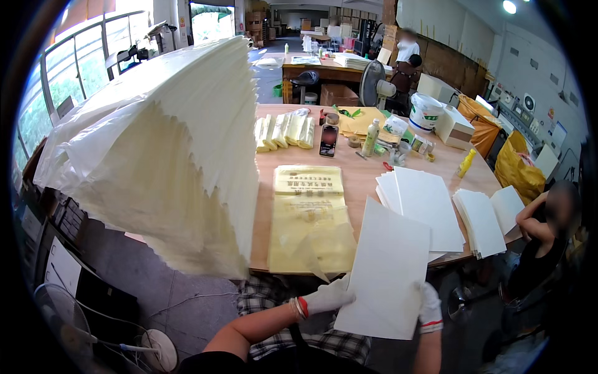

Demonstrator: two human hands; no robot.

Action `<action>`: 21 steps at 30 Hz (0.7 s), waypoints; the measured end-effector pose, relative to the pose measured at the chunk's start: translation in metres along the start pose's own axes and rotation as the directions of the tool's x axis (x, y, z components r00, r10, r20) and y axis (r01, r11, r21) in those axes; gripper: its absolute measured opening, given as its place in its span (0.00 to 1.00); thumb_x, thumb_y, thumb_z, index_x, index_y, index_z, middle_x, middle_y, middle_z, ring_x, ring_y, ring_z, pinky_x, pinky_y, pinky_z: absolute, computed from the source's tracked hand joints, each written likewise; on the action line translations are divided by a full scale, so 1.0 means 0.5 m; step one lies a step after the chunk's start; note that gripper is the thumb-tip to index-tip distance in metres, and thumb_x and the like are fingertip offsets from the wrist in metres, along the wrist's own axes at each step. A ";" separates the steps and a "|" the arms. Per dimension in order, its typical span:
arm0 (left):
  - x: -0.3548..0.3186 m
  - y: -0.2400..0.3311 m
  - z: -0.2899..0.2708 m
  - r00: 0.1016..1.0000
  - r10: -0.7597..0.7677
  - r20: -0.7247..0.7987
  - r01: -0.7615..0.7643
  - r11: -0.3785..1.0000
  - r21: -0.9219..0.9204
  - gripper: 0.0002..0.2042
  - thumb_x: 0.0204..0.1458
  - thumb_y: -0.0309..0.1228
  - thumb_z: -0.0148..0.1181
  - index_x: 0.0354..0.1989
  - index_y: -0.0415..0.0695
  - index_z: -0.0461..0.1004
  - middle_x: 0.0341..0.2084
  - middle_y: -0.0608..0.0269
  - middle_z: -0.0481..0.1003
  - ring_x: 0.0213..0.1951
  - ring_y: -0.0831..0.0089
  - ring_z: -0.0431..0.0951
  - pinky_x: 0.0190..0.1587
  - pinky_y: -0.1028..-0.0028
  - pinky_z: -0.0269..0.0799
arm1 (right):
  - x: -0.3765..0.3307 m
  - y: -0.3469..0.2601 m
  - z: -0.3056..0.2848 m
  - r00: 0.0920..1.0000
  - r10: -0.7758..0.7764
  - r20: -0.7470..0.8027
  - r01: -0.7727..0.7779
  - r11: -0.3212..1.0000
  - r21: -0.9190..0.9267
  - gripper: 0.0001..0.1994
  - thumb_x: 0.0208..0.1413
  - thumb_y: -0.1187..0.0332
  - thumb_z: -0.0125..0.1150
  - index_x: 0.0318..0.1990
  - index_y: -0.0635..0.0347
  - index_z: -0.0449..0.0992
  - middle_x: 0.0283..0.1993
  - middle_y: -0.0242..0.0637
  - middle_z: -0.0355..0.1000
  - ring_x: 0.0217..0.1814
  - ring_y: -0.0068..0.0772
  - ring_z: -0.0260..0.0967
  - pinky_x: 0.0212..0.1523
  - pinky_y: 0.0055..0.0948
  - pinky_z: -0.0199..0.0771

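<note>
Both gloved hands — left hand [328, 295], right hand [428, 304] — have fingers closed on a white sheet's [385, 274] side edges, keeping it flat above the lap.

The white sheet [386, 274] hides most fingers of the right hand [430, 305], and the tall paper stack [168, 156] blocks the table's [367, 177] left end.

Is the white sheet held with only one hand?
No, both gloved hands grip the white sheet: the left hand on its left edge and the right hand on its right edge.
</note>
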State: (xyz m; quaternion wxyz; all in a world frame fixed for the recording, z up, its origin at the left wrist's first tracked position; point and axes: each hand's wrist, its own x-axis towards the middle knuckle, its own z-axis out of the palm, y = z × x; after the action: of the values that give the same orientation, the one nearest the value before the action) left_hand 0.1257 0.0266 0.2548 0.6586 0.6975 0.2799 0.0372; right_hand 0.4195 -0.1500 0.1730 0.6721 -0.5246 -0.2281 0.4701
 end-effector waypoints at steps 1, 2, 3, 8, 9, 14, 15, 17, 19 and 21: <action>0.004 -0.034 0.023 0.990 0.021 -0.138 0.014 0.969 0.245 0.38 0.40 0.34 0.55 0.62 0.38 0.46 0.45 0.54 0.66 0.41 0.65 0.71 0.44 0.66 0.69 | -0.003 -0.007 0.075 0.998 0.064 0.003 -0.064 0.995 0.083 0.18 0.59 0.59 0.46 0.48 0.64 0.67 0.48 0.42 0.67 0.47 0.34 0.68 0.46 0.34 0.72; 0.017 -0.048 0.036 0.966 0.078 -0.247 0.050 0.878 0.476 0.39 0.40 0.34 0.55 0.62 0.36 0.45 0.46 0.51 0.66 0.42 0.63 0.72 0.44 0.64 0.69 | -0.026 -0.018 0.183 0.993 0.115 -0.008 -0.112 0.980 0.161 0.21 0.59 0.57 0.44 0.52 0.65 0.63 0.48 0.42 0.68 0.49 0.36 0.67 0.50 0.35 0.70; -0.016 -0.016 0.054 0.889 0.399 -0.224 -0.325 0.895 0.305 0.40 0.39 0.33 0.55 0.60 0.31 0.43 0.49 0.41 0.63 0.50 0.52 0.67 0.49 0.58 0.66 | -0.044 -0.005 0.242 1.000 0.026 -0.006 -0.025 0.985 0.170 0.24 0.59 0.56 0.45 0.55 0.66 0.61 0.51 0.44 0.66 0.52 0.36 0.65 0.52 0.34 0.67; -0.058 -0.024 0.124 0.681 0.715 -0.157 -0.308 0.474 0.825 0.34 0.29 0.33 0.63 0.50 0.33 0.61 0.52 0.38 0.57 0.55 0.40 0.57 0.56 0.53 0.57 | -0.077 0.080 0.365 0.932 -0.354 -0.077 0.310 0.890 -0.335 0.27 0.54 0.63 0.54 0.57 0.71 0.56 0.55 0.48 0.63 0.54 0.38 0.63 0.53 0.32 0.64; -0.065 -0.006 0.098 0.686 0.719 -0.111 -0.368 0.475 0.799 0.32 0.28 0.32 0.63 0.47 0.33 0.64 0.52 0.39 0.58 0.55 0.41 0.58 0.55 0.53 0.58 | -0.074 0.065 0.353 0.924 -0.380 -0.049 0.332 0.858 -0.392 0.25 0.54 0.65 0.53 0.55 0.71 0.58 0.54 0.47 0.63 0.52 0.37 0.64 0.51 0.32 0.66; -0.061 0.053 -0.102 0.327 0.845 -0.424 0.072 0.425 0.902 0.28 0.37 0.33 0.61 0.50 0.35 0.66 0.52 0.34 0.59 0.52 0.37 0.62 0.53 0.41 0.55 | -0.097 0.022 0.302 0.742 -0.620 0.255 0.602 0.449 -0.661 0.17 0.49 0.71 0.57 0.47 0.67 0.68 0.43 0.47 0.70 0.41 0.38 0.70 0.42 0.32 0.70; -0.053 0.077 -0.143 0.320 0.821 -0.473 0.174 0.440 0.881 0.27 0.37 0.33 0.60 0.49 0.35 0.65 0.46 0.35 0.64 0.48 0.42 0.66 0.52 0.49 0.60 | -0.102 0.024 0.277 0.740 -0.586 0.331 0.588 0.323 -0.742 0.15 0.43 0.74 0.60 0.42 0.62 0.72 0.42 0.48 0.71 0.38 0.43 0.71 0.39 0.32 0.72; -0.025 0.062 -0.196 0.647 0.375 -0.664 0.142 0.797 0.588 0.25 0.38 0.32 0.60 0.47 0.36 0.65 0.42 0.40 0.67 0.46 0.49 0.68 0.51 0.57 0.63 | -0.099 0.014 0.280 0.789 -0.435 0.434 0.558 0.213 -0.802 0.13 0.41 0.73 0.60 0.39 0.60 0.74 0.41 0.47 0.71 0.37 0.45 0.71 0.37 0.32 0.72; 0.008 0.040 -0.195 0.789 0.262 -0.555 -0.011 0.910 0.414 0.20 0.40 0.32 0.59 0.42 0.38 0.65 0.36 0.47 0.69 0.41 0.56 0.71 0.47 0.64 0.66 | -0.104 -0.006 0.316 0.892 -0.230 0.390 0.430 0.161 -0.888 0.13 0.41 0.69 0.60 0.38 0.56 0.75 0.41 0.44 0.72 0.36 0.47 0.71 0.36 0.33 0.73; 0.057 -0.026 -0.092 0.597 0.734 -0.323 -0.479 0.650 0.591 0.19 0.40 0.30 0.58 0.44 0.40 0.67 0.30 0.53 0.71 0.35 0.61 0.73 0.39 0.67 0.69 | -0.075 0.008 0.347 0.946 -0.036 0.323 0.325 0.066 -0.944 0.12 0.45 0.63 0.58 0.37 0.56 0.73 0.38 0.44 0.72 0.35 0.47 0.71 0.37 0.37 0.72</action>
State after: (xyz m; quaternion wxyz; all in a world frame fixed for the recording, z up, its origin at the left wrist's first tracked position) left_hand 0.1257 0.0801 0.2396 0.3187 0.8407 0.1899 0.3944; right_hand 0.2619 -0.0974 0.2362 0.1673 -0.7515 -0.6182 0.1586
